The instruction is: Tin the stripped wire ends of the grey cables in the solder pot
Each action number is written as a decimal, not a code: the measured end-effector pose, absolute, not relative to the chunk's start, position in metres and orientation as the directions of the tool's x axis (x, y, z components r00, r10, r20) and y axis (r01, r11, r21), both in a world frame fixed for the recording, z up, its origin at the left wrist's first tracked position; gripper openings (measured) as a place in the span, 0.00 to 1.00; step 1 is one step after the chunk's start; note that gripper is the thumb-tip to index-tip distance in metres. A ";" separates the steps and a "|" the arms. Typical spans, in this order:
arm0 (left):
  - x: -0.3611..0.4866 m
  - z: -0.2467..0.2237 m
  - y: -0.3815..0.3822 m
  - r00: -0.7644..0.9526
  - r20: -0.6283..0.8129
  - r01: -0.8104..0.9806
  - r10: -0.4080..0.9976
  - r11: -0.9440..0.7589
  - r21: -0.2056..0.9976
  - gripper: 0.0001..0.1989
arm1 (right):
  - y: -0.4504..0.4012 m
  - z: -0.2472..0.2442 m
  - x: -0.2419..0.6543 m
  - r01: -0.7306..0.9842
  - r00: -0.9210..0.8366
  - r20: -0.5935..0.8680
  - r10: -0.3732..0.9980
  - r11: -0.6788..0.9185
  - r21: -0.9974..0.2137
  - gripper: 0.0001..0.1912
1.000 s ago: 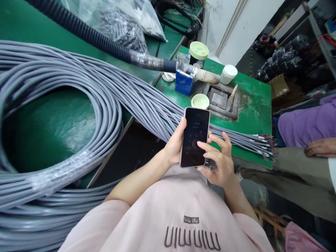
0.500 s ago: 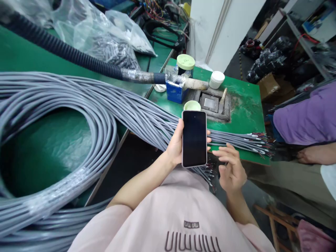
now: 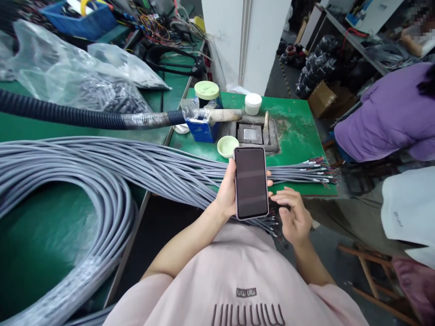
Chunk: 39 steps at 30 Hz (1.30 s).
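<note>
My left hand (image 3: 227,192) is wrapped round a smartphone (image 3: 252,183) in a light case, held upright in front of my chest. The phone's screen is dark, with faint greyish bands. Just right of the phone, my right hand (image 3: 295,216) hovers with its fingers apart and bent, holding nothing. Behind the phone, a thick bundle of grey cables (image 3: 183,170) runs across the green bench, its stripped, coloured wire ends (image 3: 321,171) lying to the right. More wire ends hang below the phone.
A black corrugated hose (image 3: 102,118) rests on a blue box (image 3: 203,130). Beyond the phone are a pale green dish (image 3: 227,146), a white tub (image 3: 253,104), a lidded jar (image 3: 206,91) and a square metal pot (image 3: 250,134). People in purple (image 3: 384,113) and white (image 3: 408,208) are at right.
The camera view has turned, so the bench items appear further left. The phone's screen shows faint bands where it was plain black. Both hands keep nearly the same pose.
</note>
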<state>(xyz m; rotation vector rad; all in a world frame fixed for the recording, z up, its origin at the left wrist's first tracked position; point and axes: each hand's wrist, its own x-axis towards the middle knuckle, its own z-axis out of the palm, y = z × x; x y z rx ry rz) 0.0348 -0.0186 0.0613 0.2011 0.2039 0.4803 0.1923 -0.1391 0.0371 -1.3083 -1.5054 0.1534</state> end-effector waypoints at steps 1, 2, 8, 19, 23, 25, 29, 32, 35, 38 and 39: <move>0.035 0.061 -0.019 0.873 -0.140 -0.425 0.467 0.870 0.248 0.44 | -0.139 0.038 0.193 0.629 0.196 0.619 0.760 0.387 -0.674 0.06; 0.036 0.061 -0.019 0.879 -0.134 -0.415 0.458 0.873 0.257 0.44 | -0.139 0.040 0.194 0.633 0.203 0.626 0.753 0.387 -0.670 0.06; 0.040 0.059 -0.026 0.899 -0.164 -0.353 0.407 0.893 0.278 0.45 | -0.136 0.050 0.199 0.675 0.218 0.670 0.710 0.386 -0.628 0.06; 0.047 0.062 -0.023 0.877 -0.156 -0.412 0.454 0.879 0.242 0.42 | -0.147 0.047 0.200 0.671 0.206 0.665 0.717 0.391 -0.630 0.06; 0.052 0.066 -0.020 0.873 -0.197 -0.399 0.447 0.885 0.240 0.42 | -0.153 0.044 0.201 0.666 0.233 0.652 0.721 0.371 -0.648 0.06; 0.055 0.069 -0.019 0.867 -0.211 -0.398 0.451 0.882 0.253 0.42 | -0.155 0.043 0.202 0.668 0.238 0.650 0.722 0.364 -0.649 0.06; 0.061 0.076 -0.017 0.855 -0.228 -0.398 0.466 0.871 0.287 0.43 | -0.158 0.043 0.203 0.677 0.240 0.657 0.715 0.362 -0.641 0.06; 0.065 0.079 -0.016 0.850 -0.245 -0.385 0.467 0.867 0.315 0.43 | -0.159 0.044 0.203 0.692 0.232 0.672 0.703 0.366 -0.622 0.07; 0.070 0.079 -0.015 0.851 -0.217 -0.398 0.478 0.857 0.327 0.42 | -0.161 0.047 0.203 0.721 0.202 0.698 0.687 0.378 -0.581 0.08; 0.076 0.078 -0.015 0.850 -0.197 -0.409 0.488 0.849 0.336 0.41 | -0.164 0.051 0.201 0.760 0.139 0.715 0.685 0.389 -0.520 0.08; 0.078 0.078 -0.015 0.853 -0.196 -0.403 0.483 0.850 0.340 0.41 | -0.164 0.052 0.199 0.774 0.110 0.715 0.691 0.391 -0.498 0.08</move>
